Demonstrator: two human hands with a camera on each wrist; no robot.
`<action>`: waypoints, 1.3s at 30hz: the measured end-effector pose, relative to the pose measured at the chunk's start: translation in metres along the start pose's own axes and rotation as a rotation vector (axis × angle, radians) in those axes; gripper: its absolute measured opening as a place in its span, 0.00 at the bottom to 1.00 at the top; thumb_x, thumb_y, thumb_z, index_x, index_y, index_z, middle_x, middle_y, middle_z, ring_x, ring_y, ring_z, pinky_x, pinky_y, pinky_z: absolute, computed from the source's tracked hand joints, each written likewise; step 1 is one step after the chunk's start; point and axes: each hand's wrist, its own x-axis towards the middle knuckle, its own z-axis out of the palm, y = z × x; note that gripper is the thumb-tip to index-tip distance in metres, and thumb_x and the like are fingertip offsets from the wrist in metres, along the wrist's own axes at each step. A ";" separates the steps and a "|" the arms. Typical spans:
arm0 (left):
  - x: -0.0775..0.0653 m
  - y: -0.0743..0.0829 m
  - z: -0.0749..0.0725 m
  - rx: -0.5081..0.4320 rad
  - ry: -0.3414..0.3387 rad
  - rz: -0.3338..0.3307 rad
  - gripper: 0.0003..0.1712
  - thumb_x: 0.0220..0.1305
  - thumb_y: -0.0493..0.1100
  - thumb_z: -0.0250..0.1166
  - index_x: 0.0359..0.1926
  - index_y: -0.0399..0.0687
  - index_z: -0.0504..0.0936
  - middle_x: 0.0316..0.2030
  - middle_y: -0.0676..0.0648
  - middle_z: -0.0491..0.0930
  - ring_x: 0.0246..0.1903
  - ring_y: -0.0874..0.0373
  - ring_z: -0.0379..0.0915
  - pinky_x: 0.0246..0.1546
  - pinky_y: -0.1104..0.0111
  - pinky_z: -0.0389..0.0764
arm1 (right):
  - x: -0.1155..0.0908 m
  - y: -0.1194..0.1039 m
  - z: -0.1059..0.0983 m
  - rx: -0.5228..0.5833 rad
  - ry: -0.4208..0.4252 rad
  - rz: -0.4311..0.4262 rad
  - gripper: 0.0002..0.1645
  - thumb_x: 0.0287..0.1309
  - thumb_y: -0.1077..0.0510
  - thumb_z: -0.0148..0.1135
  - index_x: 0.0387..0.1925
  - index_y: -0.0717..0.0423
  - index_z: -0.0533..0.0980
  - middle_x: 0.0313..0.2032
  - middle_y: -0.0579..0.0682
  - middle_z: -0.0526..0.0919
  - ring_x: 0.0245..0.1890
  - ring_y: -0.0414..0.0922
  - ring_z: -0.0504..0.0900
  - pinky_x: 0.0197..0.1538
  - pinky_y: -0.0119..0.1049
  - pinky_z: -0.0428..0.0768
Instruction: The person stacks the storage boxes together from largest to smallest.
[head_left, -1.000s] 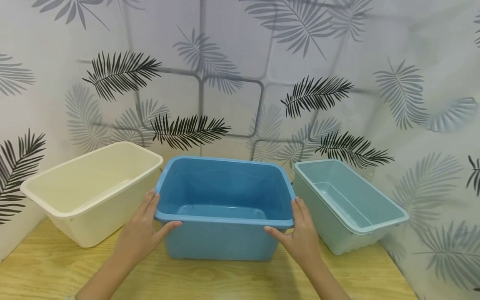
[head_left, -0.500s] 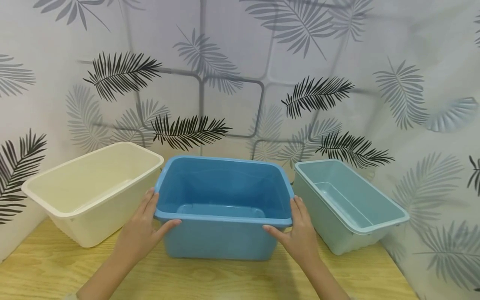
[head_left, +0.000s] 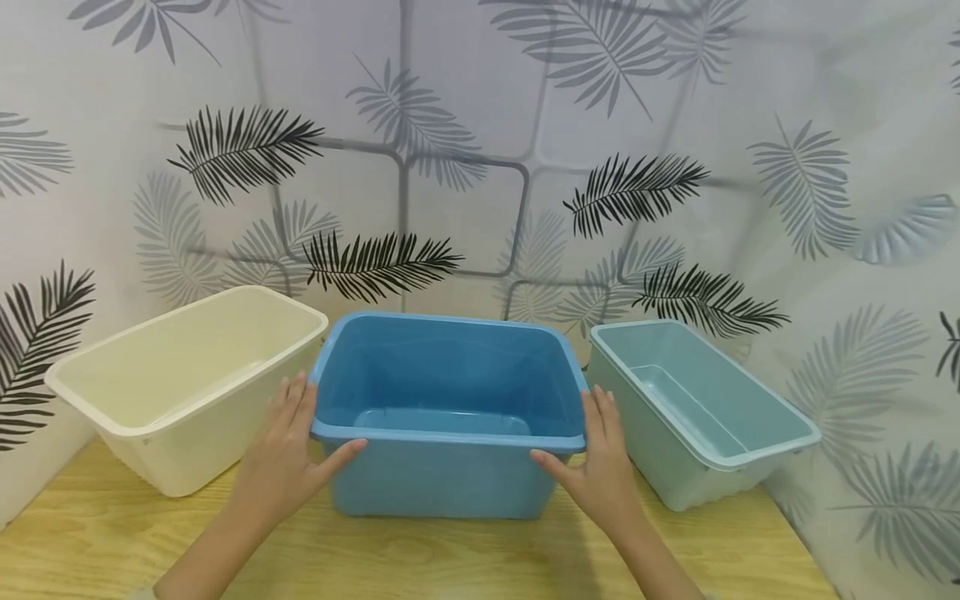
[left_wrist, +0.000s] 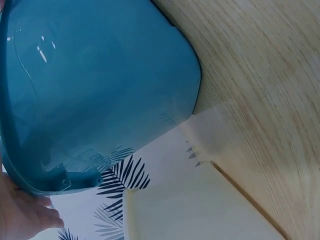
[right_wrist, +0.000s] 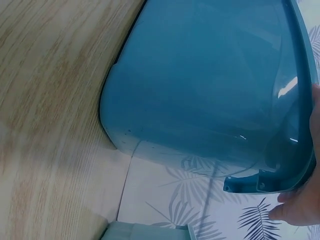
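Note:
In the head view a blue plastic tub point(head_left: 442, 479) stands upright on the wooden table, between a cream tub and a pale green one. My left hand point(head_left: 277, 458) is at its front left corner, fingers nearly straight along the side of the rim and thumb extended at the front edge. Mirroring it, my right hand point(head_left: 600, 467) touches the front right corner, its thumb just below the front rim. Both wrist views show the blue tub's outer wall close up, with fingertips point(left_wrist: 50, 217) of the left hand reaching out past the rim.
The cream tub point(head_left: 187, 442) stands angled at the left, the pale green tub point(head_left: 675, 467) angled at the right. A wall covering point(head_left: 480, 108) with leaf prints rises behind them. Wood-grain tabletop point(head_left: 420, 558) extends in front of the blue tub.
The blue tub stays practically in place. Fingers of both hands have straightened and lifted slightly at the rim, the left hand's more spread out than before.

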 end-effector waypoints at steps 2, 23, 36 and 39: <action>0.002 0.001 0.003 0.030 0.078 0.077 0.55 0.56 0.73 0.52 0.60 0.24 0.65 0.61 0.26 0.64 0.63 0.31 0.56 0.61 0.44 0.62 | -0.001 0.003 -0.002 0.018 0.018 -0.027 0.58 0.42 0.41 0.71 0.67 0.66 0.55 0.68 0.64 0.54 0.69 0.65 0.50 0.59 0.67 0.62; 0.031 0.093 0.053 0.071 0.139 0.577 0.44 0.59 0.69 0.53 0.58 0.35 0.72 0.56 0.36 0.75 0.57 0.41 0.71 0.54 0.52 0.74 | -0.022 0.043 -0.030 0.013 0.268 -0.210 0.37 0.60 0.50 0.58 0.61 0.74 0.62 0.61 0.72 0.64 0.63 0.71 0.55 0.61 0.68 0.54; 0.045 0.155 0.083 0.227 0.053 0.703 0.44 0.51 0.70 0.60 0.60 0.44 0.71 0.59 0.42 0.73 0.59 0.46 0.69 0.55 0.59 0.75 | -0.028 0.070 -0.043 -0.322 0.320 -0.188 0.56 0.60 0.26 0.31 0.54 0.78 0.65 0.53 0.77 0.68 0.57 0.76 0.59 0.57 0.71 0.55; 0.047 0.169 0.090 0.241 0.000 0.716 0.44 0.54 0.70 0.58 0.61 0.45 0.69 0.61 0.43 0.70 0.61 0.47 0.68 0.57 0.60 0.73 | -0.029 0.075 -0.047 -0.391 0.311 -0.161 0.58 0.59 0.25 0.28 0.53 0.79 0.65 0.52 0.78 0.68 0.56 0.76 0.60 0.56 0.70 0.58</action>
